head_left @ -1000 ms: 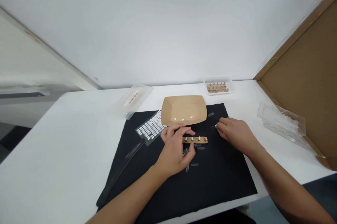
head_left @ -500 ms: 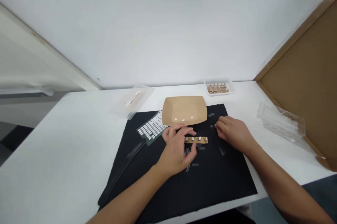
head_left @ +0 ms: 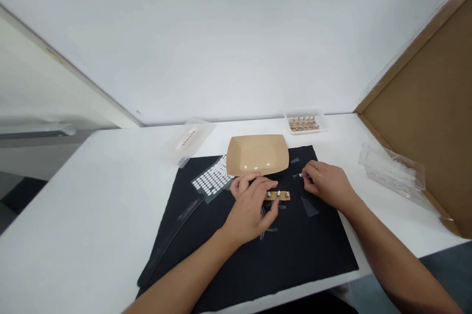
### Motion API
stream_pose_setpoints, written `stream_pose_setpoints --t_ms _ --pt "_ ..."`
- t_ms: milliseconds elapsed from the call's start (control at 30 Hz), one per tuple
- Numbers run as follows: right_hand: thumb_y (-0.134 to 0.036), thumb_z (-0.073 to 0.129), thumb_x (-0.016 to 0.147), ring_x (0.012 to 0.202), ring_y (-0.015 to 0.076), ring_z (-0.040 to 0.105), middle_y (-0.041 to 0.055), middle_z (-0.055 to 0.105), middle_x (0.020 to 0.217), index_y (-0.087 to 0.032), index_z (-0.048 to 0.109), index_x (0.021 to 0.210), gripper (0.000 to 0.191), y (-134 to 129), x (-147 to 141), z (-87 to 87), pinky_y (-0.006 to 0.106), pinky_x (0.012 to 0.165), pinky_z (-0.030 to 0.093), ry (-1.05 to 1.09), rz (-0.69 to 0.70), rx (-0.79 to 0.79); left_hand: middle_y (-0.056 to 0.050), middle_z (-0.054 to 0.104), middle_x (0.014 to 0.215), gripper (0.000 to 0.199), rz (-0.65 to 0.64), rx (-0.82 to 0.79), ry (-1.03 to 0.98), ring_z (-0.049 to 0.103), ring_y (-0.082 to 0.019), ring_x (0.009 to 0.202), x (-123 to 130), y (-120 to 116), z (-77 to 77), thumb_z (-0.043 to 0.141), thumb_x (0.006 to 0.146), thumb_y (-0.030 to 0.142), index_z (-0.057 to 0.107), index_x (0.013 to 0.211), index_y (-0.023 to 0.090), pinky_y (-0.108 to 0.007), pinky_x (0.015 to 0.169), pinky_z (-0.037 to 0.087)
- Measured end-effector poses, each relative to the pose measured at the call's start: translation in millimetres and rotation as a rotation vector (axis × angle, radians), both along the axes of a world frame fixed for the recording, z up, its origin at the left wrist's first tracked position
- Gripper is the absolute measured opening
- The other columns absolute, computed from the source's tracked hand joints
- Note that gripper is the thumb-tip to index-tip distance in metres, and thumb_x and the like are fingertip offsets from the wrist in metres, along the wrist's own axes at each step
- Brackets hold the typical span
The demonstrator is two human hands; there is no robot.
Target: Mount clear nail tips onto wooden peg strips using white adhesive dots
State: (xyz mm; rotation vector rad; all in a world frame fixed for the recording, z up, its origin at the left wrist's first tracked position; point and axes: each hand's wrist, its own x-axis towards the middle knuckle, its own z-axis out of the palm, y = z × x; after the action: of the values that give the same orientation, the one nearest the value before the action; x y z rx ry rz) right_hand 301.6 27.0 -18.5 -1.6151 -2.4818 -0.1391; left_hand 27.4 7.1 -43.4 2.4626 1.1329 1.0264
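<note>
Three posts show on the strip (head_left: 282,197) from where I'm watching; half a second ago I could count four. The strip hasn't really budged. It's the left grip (head_left: 249,210) that has slid a little further right over it, so more of the strip's near end is now under the fingers. Also, a piece of clear film (head_left: 309,207) on the mat (head_left: 302,255), just below the right grip (head_left: 328,183), shows up way better than it did. The right grip has hardly moved.

Position-wise, the strip lies on the mat with its left part hidden by the left grip and its right end sticking out past the thumb. The tray (head_left: 258,149) sits just behind it, and some clear tips (head_left: 272,229) are scattered in front.

Left grip: thumb and index are well apart, arched around the strip. Can't tell if they're actually touching it. Right grip: fingers pinched together on a tiny white bit (head_left: 300,175) at the tips, off to the right of the strip and not touching it. The bit's too small for me to make out its shape.
</note>
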Motion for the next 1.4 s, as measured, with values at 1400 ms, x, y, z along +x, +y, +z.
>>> stream_pose_setpoints --t_ms 1400 --pt "-0.010 0.061 0.089 0.074 0.0143 0.065 0.0007 0.070 0.084 -0.023 0.066 0.094 0.015 -29.5 -46.0 19.5 0.025 0.066 0.050 0.620 0.418 0.057 -0.003 0.080 0.101 0.014 -0.095 0.022 -0.221 0.070 -0.025 0.107 5.5 -7.0 10.7 0.072 0.096 0.026 0.072 0.110 0.027 -0.051 0.105 0.051"
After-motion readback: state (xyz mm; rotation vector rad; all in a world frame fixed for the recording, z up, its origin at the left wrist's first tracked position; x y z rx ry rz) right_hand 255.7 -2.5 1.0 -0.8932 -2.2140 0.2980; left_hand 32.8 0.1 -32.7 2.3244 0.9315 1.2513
